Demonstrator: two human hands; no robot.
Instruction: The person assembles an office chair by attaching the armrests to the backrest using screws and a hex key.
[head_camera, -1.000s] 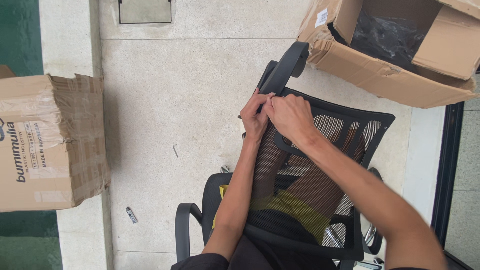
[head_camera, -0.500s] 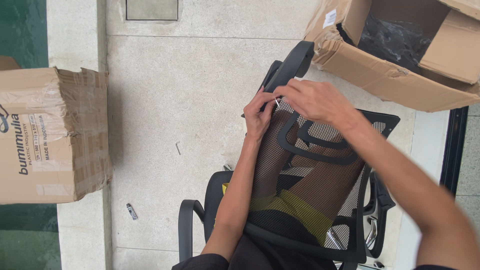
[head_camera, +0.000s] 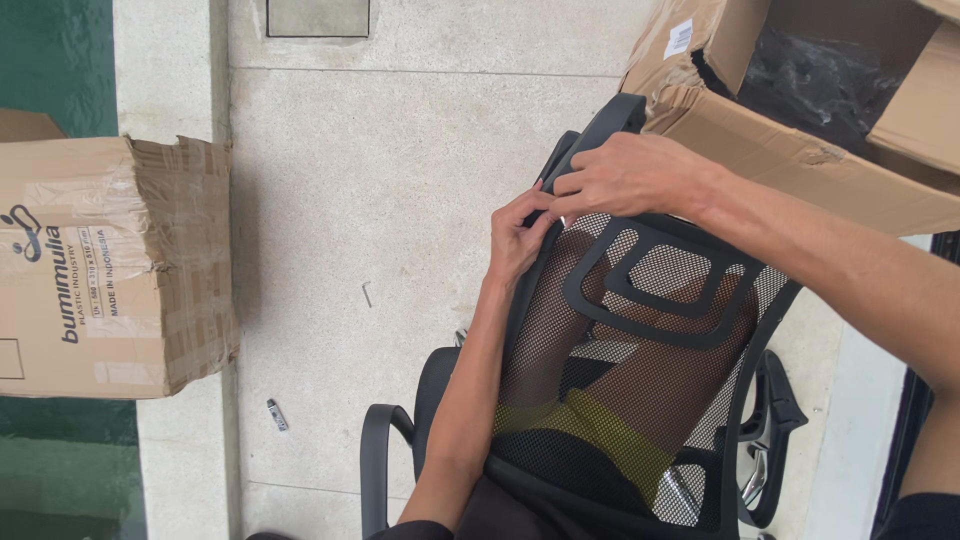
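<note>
Item: black mesh chair back (head_camera: 640, 330), propped across my lap, top end pointing away from me toward the torn open cardboard box (head_camera: 800, 110).

Left hand (head_camera: 518, 238): fingers curled narrow against the left upper edge of the frame; I cannot tell whether they pinch anything small there.

Right hand (head_camera: 625, 175): laid over the top corner, fingers closed on the plastic rim beside the headrest bracket (head_camera: 600, 130), touching my left fingertips.

Handling, as I judge it: rigid plastic frame, light for its bulk, awkward rather than heavy. The mesh is springy and gives under pressure, so it is a poor place to grip. Best hold is the solid rim or the curved lumbar brace (head_camera: 655, 300).

Nearby: armrest (head_camera: 375, 460) by my left elbow; taped closed cardboard box (head_camera: 110, 265) well apart on the left; small dark object (head_camera: 277, 414) lying on the concrete floor (head_camera: 380, 180).
</note>
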